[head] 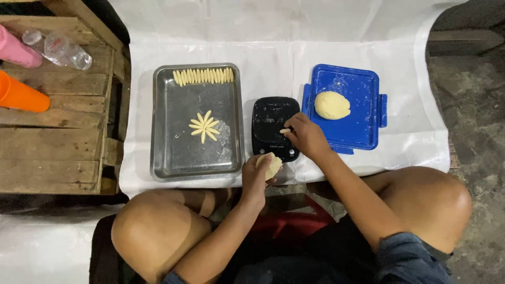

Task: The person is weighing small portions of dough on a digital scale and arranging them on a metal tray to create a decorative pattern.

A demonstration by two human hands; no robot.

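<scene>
Portioning step, by the look of it: right hand (pixel 306 135) sits over the black digital scale (pixel 273 128), fingertips pinched on a small dough bit (pixel 284 131) that rests on or just above the scale top, can't tell if it's touching. Left hand (pixel 259 176) is closed round a dough chunk (pixel 273 165), held just off the scale's near edge, above the white sheet (pixel 336 58). Hands are apart, each clamped on its own dough. Main dough lump (pixel 332 105) lies on the blue plastic lid (pixel 363 113), right of the scale, untouched. Left of the scale is the steel tray (pixel 163 126): a row of shaped dough sticks (pixel 203 77) along the far edge, plus a flower-like fan of sticks (pixel 204 127) mid-tray w/ some flour by it. Judgement: weighing a small piece pinched off the held chunk; next move prob needs the fingers clear of the scale so the piece sits alone, then a light pick-up since it's soft. Wooden crate (pixel 58 131) at far left w/ orange cup (pixel 22 97), pink cup (pixel 18 50) and a clear plastic bottle (pixel 60 49) on top.
</scene>
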